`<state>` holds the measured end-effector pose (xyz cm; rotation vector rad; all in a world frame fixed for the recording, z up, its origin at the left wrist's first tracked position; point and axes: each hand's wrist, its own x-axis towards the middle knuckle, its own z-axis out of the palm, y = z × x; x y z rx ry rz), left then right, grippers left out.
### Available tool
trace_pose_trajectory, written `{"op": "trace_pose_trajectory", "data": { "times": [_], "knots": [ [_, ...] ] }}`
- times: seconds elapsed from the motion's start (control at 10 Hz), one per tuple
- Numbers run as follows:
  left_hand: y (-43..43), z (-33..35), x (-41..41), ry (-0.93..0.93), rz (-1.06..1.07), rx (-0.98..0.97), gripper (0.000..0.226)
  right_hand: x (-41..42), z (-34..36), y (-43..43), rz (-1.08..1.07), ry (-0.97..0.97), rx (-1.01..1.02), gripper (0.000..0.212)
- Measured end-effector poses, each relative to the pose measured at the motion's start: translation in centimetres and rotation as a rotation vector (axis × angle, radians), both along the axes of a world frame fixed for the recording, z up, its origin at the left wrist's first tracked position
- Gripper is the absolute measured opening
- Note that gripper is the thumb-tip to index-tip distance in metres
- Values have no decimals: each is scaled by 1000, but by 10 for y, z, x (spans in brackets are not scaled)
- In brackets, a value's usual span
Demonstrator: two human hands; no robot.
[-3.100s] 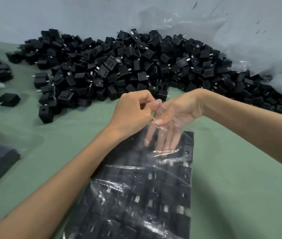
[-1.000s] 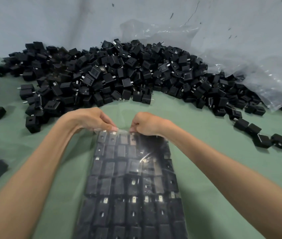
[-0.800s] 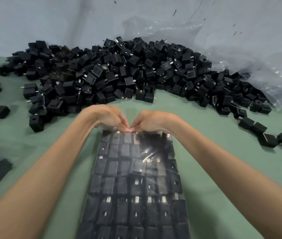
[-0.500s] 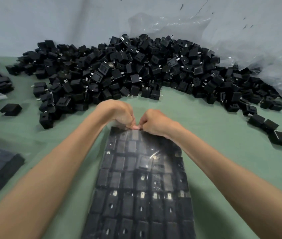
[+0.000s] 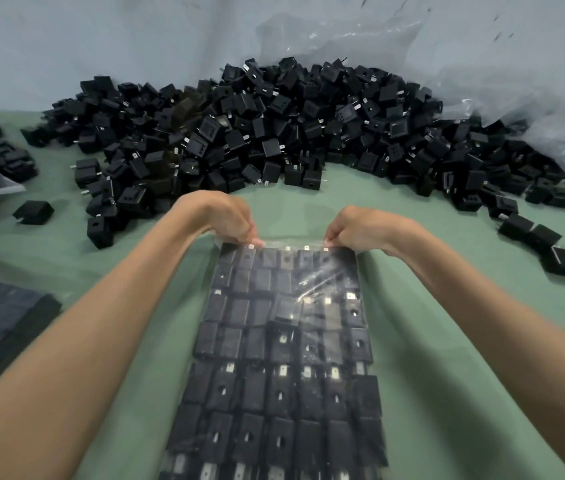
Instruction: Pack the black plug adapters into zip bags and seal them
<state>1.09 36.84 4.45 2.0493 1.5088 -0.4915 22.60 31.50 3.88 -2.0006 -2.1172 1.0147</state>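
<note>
Zip bag lay packed; left hand and right hand pinched its twelve-o'clock seal in curled fingers. It probably needed firm, even pressing out to both corners.

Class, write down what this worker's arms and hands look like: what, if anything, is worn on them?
The left hand and right hand are bare: no gloves, rings or watch. No sleeve shows on either arm, right to the picture's edge.

Green tabletop, pale grey wall
</note>
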Motion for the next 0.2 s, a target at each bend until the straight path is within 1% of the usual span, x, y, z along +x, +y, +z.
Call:
{"op": "trace_pose_trajectory", "data": {
  "times": [0.1,0.2],
  "knots": [
    [-5,3,2,16,20,37,28,-1,-4,-9,-62,48,99,14],
    [-11,-2,-5,-128,83,83,28,8,5,-27,-99,142,232,17]
  ]
}}
